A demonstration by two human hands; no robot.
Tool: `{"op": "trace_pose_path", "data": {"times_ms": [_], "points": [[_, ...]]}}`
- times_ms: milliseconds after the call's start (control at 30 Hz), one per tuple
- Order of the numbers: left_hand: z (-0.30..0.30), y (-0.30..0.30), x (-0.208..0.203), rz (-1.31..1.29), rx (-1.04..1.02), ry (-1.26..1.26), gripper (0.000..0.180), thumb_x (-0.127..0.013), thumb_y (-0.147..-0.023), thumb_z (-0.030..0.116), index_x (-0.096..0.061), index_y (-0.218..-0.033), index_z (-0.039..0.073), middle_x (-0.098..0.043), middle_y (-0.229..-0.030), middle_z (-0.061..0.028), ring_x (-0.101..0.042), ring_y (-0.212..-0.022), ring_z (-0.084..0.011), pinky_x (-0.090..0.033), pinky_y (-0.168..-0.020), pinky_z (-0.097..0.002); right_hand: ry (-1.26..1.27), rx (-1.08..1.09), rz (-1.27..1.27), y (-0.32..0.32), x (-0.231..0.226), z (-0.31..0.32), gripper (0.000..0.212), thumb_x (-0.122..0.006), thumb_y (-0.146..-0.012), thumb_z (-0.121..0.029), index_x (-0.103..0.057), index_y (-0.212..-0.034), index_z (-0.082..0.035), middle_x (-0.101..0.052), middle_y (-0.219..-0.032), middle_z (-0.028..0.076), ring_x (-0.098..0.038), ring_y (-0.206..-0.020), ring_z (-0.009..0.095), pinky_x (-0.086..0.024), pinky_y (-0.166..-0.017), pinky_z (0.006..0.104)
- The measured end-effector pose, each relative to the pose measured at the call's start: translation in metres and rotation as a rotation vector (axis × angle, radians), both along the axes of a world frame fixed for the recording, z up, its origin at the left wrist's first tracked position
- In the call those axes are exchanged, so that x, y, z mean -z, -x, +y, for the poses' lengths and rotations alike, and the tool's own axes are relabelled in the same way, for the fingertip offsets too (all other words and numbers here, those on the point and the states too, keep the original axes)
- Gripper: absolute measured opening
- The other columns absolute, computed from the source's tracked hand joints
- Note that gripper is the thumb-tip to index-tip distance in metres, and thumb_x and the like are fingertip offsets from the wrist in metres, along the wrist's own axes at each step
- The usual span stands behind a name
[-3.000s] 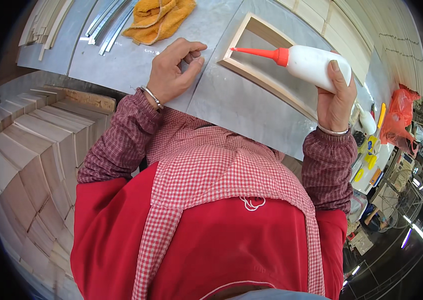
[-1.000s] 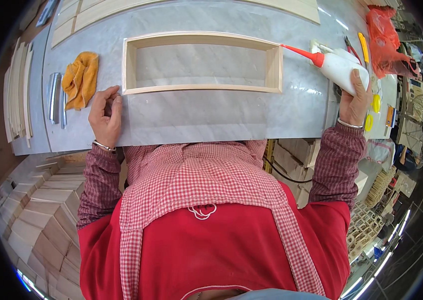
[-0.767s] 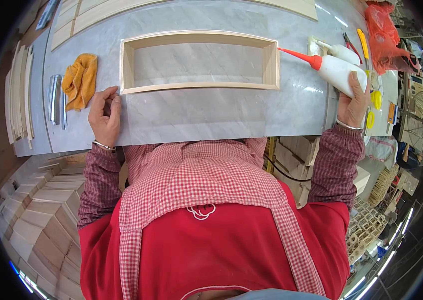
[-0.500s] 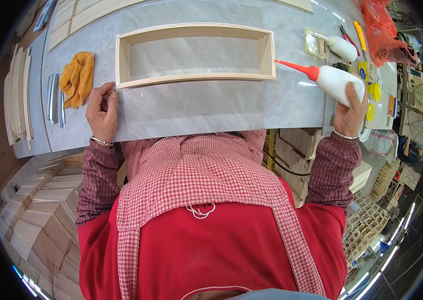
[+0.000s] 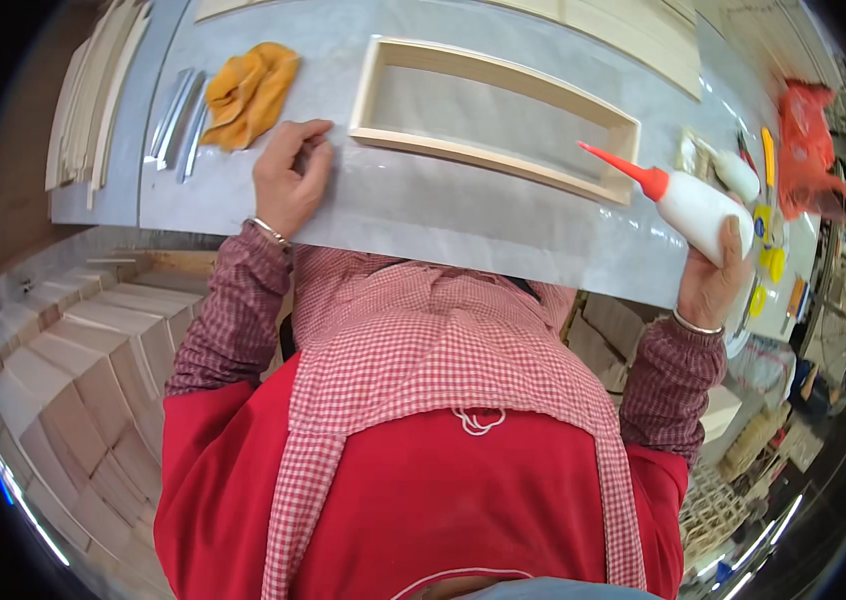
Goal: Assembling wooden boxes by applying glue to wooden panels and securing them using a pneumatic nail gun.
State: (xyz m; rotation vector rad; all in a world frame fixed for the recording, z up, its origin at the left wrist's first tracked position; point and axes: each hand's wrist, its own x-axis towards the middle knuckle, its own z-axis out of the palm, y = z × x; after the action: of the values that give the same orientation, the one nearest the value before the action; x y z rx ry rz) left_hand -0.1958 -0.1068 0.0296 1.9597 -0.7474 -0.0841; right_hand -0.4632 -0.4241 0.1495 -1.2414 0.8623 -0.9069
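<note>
A shallow rectangular frame of pale wood point(image 5: 483, 158) rests on the grey tabletop point(image 5: 423, 225), slanting down toward the right. My left hand point(image 5: 288, 180) lies by the frame's left corner, a small gap from it. Its index finger is stretched out, the other fingers are curled, and nothing shows in it. In my right hand point(image 5: 713, 285) is a white squeeze bottle point(image 5: 700, 212) with a long red nozzle point(image 5: 628, 170). The bottle is tilted to the left, and its tip appears over the frame's right part; whether it touches wood I cannot tell.
An orange cloth point(image 5: 248, 95) and shiny metal strips point(image 5: 175, 118) lie left of my left hand. Wooden strips point(image 5: 93, 90) are stacked farther left. A smaller white bottle point(image 5: 736, 174), a yellow-handled tool point(image 5: 768, 155) and a red plastic bag point(image 5: 808, 140) sit at the right.
The whole view has turned, so the table and frame now slant. My left fingers have come slightly off the frame's corner. The nozzle tip has shifted from the frame's right end to over its right part.
</note>
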Motion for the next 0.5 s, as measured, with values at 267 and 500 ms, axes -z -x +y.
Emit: {"op": "trace_pose_path", "data": {"times_ms": [267,500], "points": [[0.003,0.001,0.000,0.104,0.011,0.089,0.020,-0.058,-0.077,0.001,-0.064,-0.096,0.003,-0.054,-0.077,-0.0016,-0.046,-0.061,-0.0097,-0.037,-0.055,-0.0199,0.080,-0.258,0.045,-0.141,0.000,0.039,0.042,-0.062,-0.084,-0.018,-0.050,-0.118,0.004,-0.055,-0.109,0.015,-0.055,-0.099,0.023,-0.047,-0.086,0.0325],[0.003,-0.002,0.000,0.130,0.004,0.144,0.021,-0.059,-0.076,0.000,-0.064,-0.095,0.004,-0.054,-0.077,-0.0014,-0.046,-0.061,-0.0100,-0.038,-0.055,-0.0201,0.123,-0.320,0.068,-0.189,0.005,0.051,0.043,-0.066,-0.082,-0.020,-0.051,-0.115,0.004,-0.055,-0.108,0.016,-0.056,-0.096,0.024,-0.048,-0.082,0.0320]]}}
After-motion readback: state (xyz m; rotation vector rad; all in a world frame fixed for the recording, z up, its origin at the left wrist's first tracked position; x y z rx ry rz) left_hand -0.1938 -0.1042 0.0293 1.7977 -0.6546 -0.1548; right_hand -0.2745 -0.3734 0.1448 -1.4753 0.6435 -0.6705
